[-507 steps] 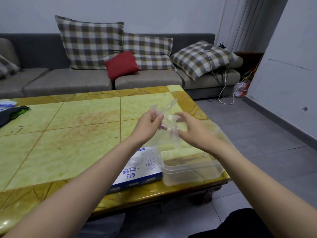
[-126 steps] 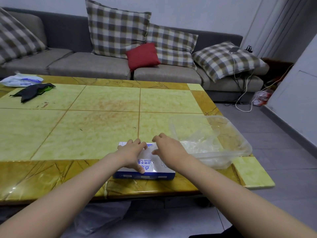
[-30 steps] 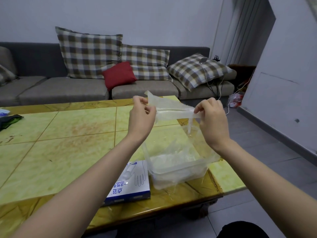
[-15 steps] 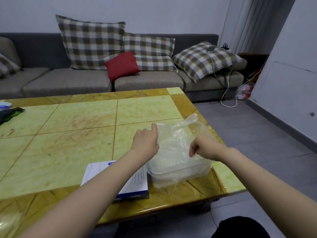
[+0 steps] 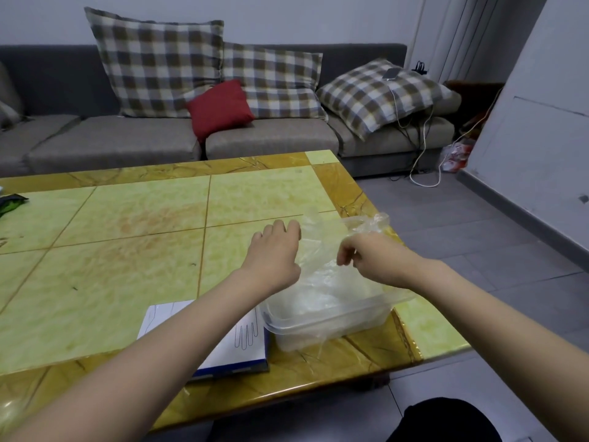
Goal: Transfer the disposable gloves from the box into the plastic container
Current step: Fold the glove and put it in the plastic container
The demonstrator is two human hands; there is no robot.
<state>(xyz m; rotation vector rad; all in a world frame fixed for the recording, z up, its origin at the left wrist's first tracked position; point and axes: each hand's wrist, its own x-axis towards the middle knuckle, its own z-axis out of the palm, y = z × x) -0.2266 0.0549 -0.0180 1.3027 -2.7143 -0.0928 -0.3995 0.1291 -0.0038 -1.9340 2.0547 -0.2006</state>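
Observation:
A clear plastic container (image 5: 334, 327) stands at the table's near right corner with a heap of thin translucent gloves (image 5: 322, 291) in it. My left hand (image 5: 274, 253) and my right hand (image 5: 374, 258) hover over the container's far part, fingers curled on a crumpled translucent glove (image 5: 322, 240) stretched between them; one end sticks up behind the right hand. The white and blue glove box (image 5: 245, 342) lies flat just left of the container, partly hidden under my left forearm.
The yellow-green table (image 5: 127, 250) ends close to the container on the right and near sides. A dark cloth (image 5: 9, 202) lies at the far left edge. A grey sofa (image 5: 271, 138) with checked and red cushions stands behind.
Both hands have come down from chest height with the glove to just above the container, and the glove has gone from stretched out to crumpled over the heap.

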